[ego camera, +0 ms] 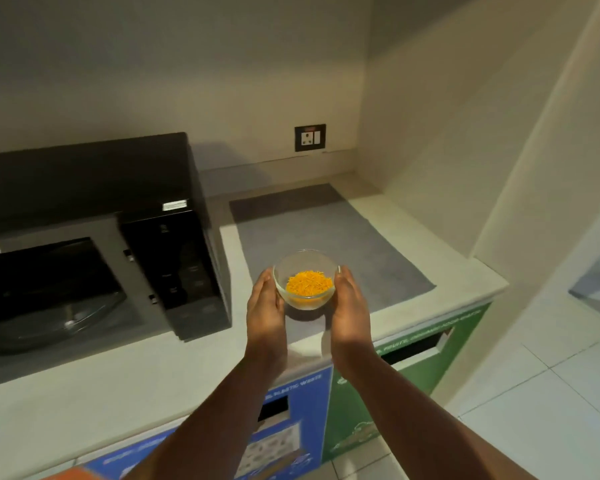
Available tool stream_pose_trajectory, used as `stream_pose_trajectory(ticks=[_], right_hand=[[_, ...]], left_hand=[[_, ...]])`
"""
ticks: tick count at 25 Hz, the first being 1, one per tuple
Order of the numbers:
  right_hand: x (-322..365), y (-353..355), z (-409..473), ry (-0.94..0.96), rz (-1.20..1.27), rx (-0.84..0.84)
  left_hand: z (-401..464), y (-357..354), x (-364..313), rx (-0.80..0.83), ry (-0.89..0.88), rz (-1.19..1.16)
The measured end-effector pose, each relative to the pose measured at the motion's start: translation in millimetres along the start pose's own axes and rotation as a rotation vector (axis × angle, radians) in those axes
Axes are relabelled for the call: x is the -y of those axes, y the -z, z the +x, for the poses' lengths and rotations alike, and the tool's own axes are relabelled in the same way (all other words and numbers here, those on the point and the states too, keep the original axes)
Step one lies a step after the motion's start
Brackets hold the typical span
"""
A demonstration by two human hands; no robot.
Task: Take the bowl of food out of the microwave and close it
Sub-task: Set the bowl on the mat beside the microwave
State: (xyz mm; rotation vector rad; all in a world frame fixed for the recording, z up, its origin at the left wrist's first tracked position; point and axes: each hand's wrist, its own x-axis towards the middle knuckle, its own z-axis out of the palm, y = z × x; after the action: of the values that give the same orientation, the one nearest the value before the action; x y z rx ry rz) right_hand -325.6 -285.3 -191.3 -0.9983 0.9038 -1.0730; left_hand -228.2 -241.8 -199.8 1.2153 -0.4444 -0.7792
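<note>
Head view: a clear glass bowl (305,279) of orange shredded food (309,284) sits between both hands over the grey mat (329,237) on the pale counter (153,372), right of the microwave (94,237). Left hand (265,306) and right hand (350,303) cup its sides, fingers wrapped against the glass. The microwave cavity stands open, glass turntable (59,320) visible inside. Whether the bowl touches the counter cannot be told.

Two hands (267,306), one glass bowl (305,278), one microwave (84,237), one wall socket (310,137), two waste bins (291,427).
</note>
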Motion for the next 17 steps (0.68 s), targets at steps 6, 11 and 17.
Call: stream_pose_trajectory(ticks=[6, 11, 17], right_hand=[[-15, 43, 99, -0.005, -0.141, 0.01], [-36, 60, 149, -0.059, -0.149, 0.03], [-50, 62, 163, -0.058, -0.168, -0.025]], left_hand=[[73, -56, 47, -0.012, 0.02, 0.077], [113, -69, 77, 0.004, 0.007, 0.132], [133, -72, 96, -0.02, -0.009, 0.163]])
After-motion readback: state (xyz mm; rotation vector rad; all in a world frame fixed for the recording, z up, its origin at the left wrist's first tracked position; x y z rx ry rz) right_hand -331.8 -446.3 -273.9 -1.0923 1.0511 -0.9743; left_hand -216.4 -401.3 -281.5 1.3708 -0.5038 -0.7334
